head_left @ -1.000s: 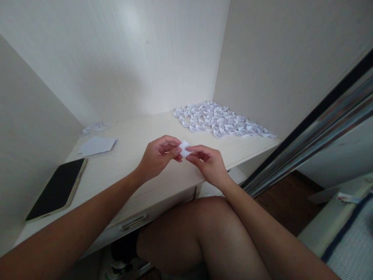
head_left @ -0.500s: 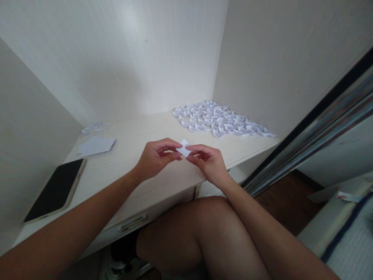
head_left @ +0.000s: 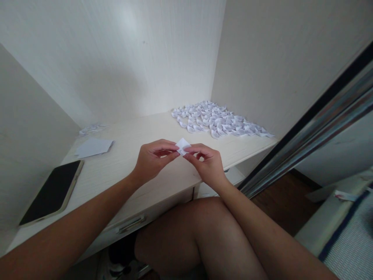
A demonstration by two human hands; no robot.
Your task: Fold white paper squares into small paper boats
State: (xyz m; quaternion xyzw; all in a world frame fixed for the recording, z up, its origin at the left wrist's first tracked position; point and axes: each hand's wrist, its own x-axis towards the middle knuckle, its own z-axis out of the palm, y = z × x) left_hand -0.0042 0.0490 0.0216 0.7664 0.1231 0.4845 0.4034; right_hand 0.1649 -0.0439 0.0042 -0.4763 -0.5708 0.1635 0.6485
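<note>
A small folded white paper is held over the front part of the white desk, one corner pointing away from me. My left hand pinches its left side between thumb and fingers. On the right side, my right hand pinches it the same way. Many folded white paper pieces lie spread at the back right of the desk. A stack of white paper sheets rests on the left, with a few paper strips behind it.
A dark-screened phone or tablet lies at the left of the white desk. Walls rise behind and on both sides. Below the front edge are a drawer handle and my bent leg. Metal rails run along the right.
The folded paper has turned a little and now shows a larger diamond face between my fingertips. My fingers have shifted slightly on it. The whole view has moved a little.
</note>
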